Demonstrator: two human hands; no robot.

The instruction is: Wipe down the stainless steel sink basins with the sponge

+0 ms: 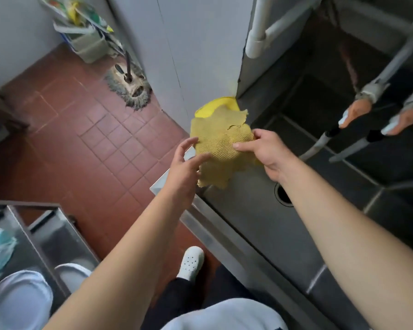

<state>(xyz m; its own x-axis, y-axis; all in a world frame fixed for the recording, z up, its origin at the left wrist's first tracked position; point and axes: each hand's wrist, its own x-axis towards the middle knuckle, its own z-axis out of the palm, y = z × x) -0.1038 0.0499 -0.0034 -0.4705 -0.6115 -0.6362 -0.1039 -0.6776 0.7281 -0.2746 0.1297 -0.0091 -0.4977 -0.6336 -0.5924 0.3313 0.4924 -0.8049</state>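
The sponge, a thin, ragged yellow mesh sheet (221,148), hangs in the air above the near left corner of the shiny steel sink basin (260,206). The right hand (264,151) pinches its right edge. The left hand (186,163) touches the left edge with loose fingers. The basin lies below, to the right.

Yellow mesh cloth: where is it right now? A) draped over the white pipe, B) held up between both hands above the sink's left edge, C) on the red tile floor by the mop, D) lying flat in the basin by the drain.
B: the yellow mesh cloth hangs off the surface, the right hand pinching it and the left hand's fingers touching it, above the sink rim.
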